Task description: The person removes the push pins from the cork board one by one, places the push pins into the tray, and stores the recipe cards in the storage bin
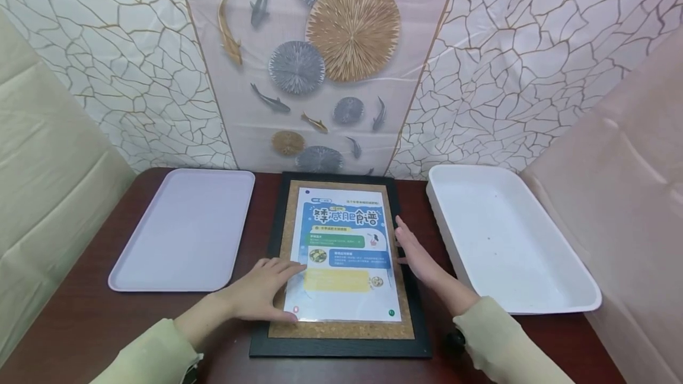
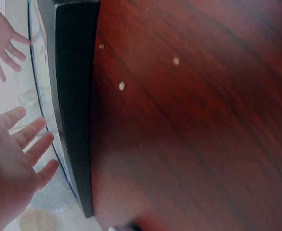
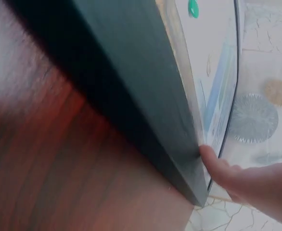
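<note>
A cork board (image 1: 341,329) in a black frame (image 1: 341,347) lies flat on the table. On it lies a printed poster (image 1: 341,301) with blue, green and yellow blocks. A dark pin (image 1: 307,192) is at its upper left corner, a pink one (image 1: 296,309) at its lower left and a green one (image 1: 392,313) at its lower right. My left hand (image 1: 255,294) is over the frame's left side, fingers spread, thumb by the poster's lower left corner. My right hand (image 1: 420,255) is at the right side with straight fingers. Neither hand grips anything.
A shallow white tray (image 1: 187,230) lies to the left, and a deeper white tub (image 1: 512,242) stands to the right. Patterned cloth (image 1: 341,135) hangs behind the dark red table (image 1: 69,325). Small pale specks (image 2: 121,85) lie beside the frame in the left wrist view.
</note>
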### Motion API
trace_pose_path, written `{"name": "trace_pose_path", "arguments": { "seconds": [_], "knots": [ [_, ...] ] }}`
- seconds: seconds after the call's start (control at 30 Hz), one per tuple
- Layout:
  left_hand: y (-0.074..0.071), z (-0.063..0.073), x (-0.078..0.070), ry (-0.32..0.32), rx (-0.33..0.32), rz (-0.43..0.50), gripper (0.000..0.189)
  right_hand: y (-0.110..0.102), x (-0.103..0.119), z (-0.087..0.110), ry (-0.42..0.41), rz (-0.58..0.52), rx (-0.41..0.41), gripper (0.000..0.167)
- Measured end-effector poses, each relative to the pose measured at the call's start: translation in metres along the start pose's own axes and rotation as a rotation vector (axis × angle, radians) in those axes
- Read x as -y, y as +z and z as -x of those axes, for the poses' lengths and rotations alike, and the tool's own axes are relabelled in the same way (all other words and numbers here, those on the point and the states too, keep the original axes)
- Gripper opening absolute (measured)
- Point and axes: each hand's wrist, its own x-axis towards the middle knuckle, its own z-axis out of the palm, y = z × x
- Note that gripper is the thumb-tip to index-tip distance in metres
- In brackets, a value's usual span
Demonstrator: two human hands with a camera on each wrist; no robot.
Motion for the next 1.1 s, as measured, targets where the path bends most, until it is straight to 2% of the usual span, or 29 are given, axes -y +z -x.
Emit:
{"name": "trace_pose_path", "arguments": {
  "seconds": [0.1, 0.33, 0.5, 0.63, 0.77, 0.93, 1.1],
  "knots": [
    [0.002, -0.001, -0.001, 0.0, 0.017, 0.005, 0.091, 0.003, 0.005, -0.003, 0.051, -0.055, -0.021, 0.07],
    [0.004, 0.0, -0.002, -0.004, 0.028, 0.017, 0.089, 0.006, 0.012, -0.016, 0.203, -0.216, -0.136, 0.089],
    [0.003, 0.001, -0.001, 0.002, 0.017, 0.02, 0.077, 0.003, 0.01, -0.021, 0.299, -0.256, -0.176, 0.081],
    [0.004, 0.0, 0.001, 0.022, 0.013, -0.005, 0.055, -0.002, 0.009, -0.025, 0.369, -0.255, -0.159, 0.074],
    [0.006, -0.001, 0.003, 0.042, 0.001, -0.032, 0.037, -0.005, 0.009, -0.03, 0.412, -0.196, -0.124, 0.068],
    [0.009, -0.005, 0.004, 0.068, -0.046, -0.007, 0.023, -0.009, 0.007, -0.036, 0.422, -0.074, -0.123, 0.063],
    [0.013, -0.005, 0.002, 0.07, -0.036, 0.031, 0.009, -0.004, 0.001, -0.04, 0.393, -0.03, -0.136, 0.059]
  ]
}}
